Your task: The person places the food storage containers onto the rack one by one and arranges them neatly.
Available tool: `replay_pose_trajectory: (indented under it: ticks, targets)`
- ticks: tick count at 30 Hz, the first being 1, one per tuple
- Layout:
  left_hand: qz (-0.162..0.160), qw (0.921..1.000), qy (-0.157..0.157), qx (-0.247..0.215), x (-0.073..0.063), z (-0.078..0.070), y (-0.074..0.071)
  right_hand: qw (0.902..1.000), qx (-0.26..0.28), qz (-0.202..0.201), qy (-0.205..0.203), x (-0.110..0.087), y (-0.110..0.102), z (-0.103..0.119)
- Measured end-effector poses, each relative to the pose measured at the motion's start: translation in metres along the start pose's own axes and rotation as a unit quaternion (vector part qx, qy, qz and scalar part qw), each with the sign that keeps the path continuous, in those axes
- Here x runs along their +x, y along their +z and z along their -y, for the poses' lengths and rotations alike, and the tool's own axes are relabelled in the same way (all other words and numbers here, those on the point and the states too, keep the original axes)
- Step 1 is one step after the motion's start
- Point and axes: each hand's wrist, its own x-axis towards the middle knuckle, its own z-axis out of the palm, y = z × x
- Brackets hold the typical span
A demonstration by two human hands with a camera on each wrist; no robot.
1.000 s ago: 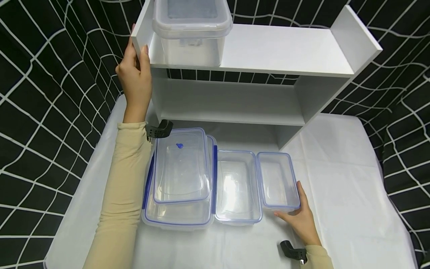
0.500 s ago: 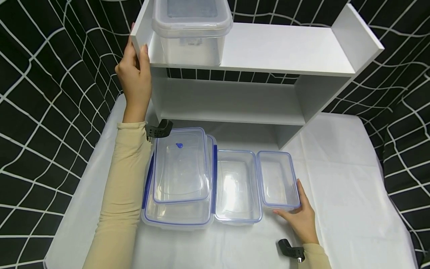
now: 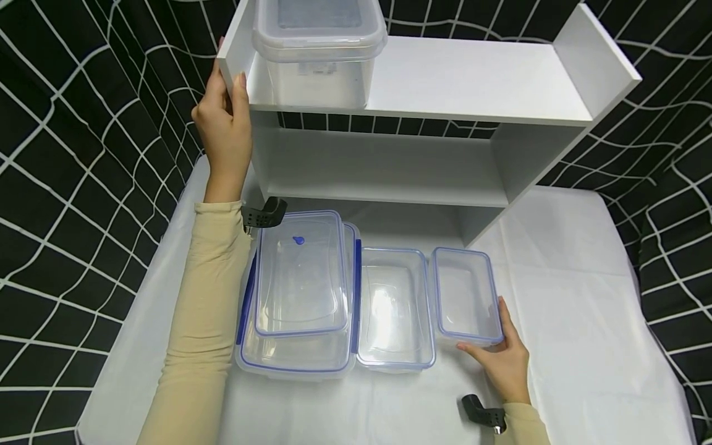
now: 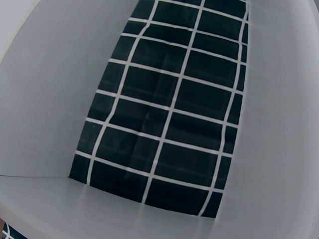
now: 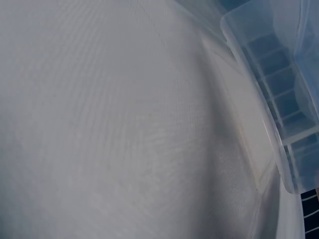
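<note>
My left hand (image 3: pixel 225 127) grips the front edge of the left side panel of a white shelf unit (image 3: pixel 473 80), thumb on the inner side and fingers outside. My right hand (image 3: pixel 503 358) holds the near right corner of a small clear food container (image 3: pixel 467 293) with a blue-edged rim, thumb at its near side and fingers along its right side. Left of it, a medium food container (image 3: pixel 395 309) stands on the white cloth. In the right wrist view a clear plastic container wall (image 5: pixel 264 79) shows at the right; the hand itself is out of that view.
A large blue-sided container (image 3: pixel 295 355) stands at the left with a smaller container (image 3: pixel 300 272) on top of it. A tall lidded box (image 3: pixel 319 74) occupies the top shelf's left end. Black grid-patterned curtains (image 3: pixel 72 204) surround the cloth-covered table (image 3: pixel 584 309).
The small container has shifted slightly right with my right hand, and a narrow gap now shows between it and the medium container. My left hand stays on the shelf panel.
</note>
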Motion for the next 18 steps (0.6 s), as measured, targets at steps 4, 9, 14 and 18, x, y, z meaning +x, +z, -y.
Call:
replay_pose_trajectory:
  ticks: [4,9,14,18]
  targets:
    - [-0.001,1.0,-0.002,0.001,0.0,0.0,0.0,0.9994,0.033,-0.006,-0.013,0.0,0.001,0.003]
    - [-0.001,1.0,-0.002,-0.001,0.0,0.0,0.0,0.9983,0.048,-0.008,-0.032,0.002,0.0,0.009]
    - [0.004,1.0,0.001,0.002,0.0,-0.001,-0.001,0.9973,0.047,-0.014,-0.055,0.003,-0.001,0.016]
    - [0.005,1.0,0.002,0.0,0.0,-0.001,-0.001,0.9955,0.029,-0.018,-0.088,0.003,-0.004,0.024]
